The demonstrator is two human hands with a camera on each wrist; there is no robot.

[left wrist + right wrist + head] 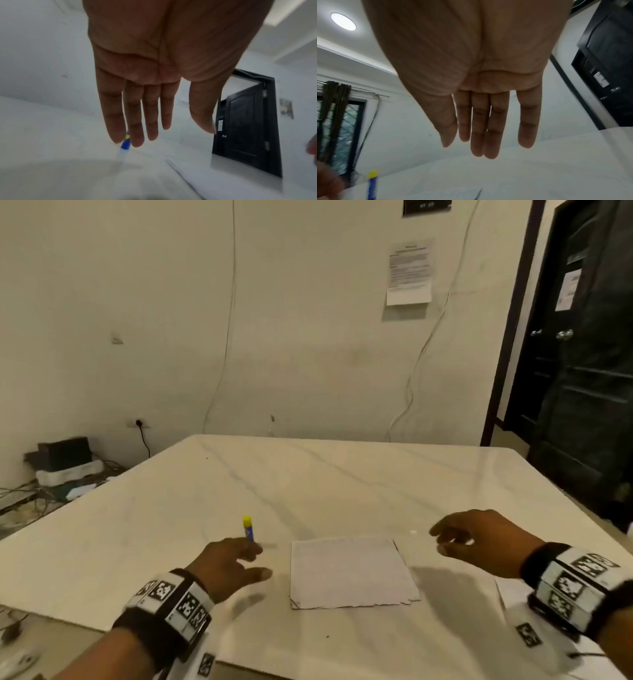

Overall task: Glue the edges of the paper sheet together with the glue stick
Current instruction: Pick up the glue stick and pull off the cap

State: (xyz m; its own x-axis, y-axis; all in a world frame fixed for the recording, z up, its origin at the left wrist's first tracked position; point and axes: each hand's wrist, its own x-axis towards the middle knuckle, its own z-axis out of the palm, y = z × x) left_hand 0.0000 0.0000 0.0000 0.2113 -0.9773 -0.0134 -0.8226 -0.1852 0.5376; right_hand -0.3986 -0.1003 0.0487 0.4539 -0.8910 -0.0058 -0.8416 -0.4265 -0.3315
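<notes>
The paper sheet (pixel 352 571) lies flat on the marble table (pixel 342 481). Left of it the glue stick (pixel 248 528) stands upright, the left hand (pixel 227 565) just beside it, fingers straight, holding nothing. Right of the sheet hovers the right hand (pixel 479 539), fingers loosely spread, empty.

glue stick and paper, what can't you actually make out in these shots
- Glue stick: head view, the left hand hides its base; left wrist view, fingers cover most of it, so contact is unclear.
- Glue stick label: blurred everywhere.
- Paper sheet: whether single or folded, too blurred.
- Right wrist view: the frame's bottom edge cuts off the paper; the right hand fills the view.
</notes>
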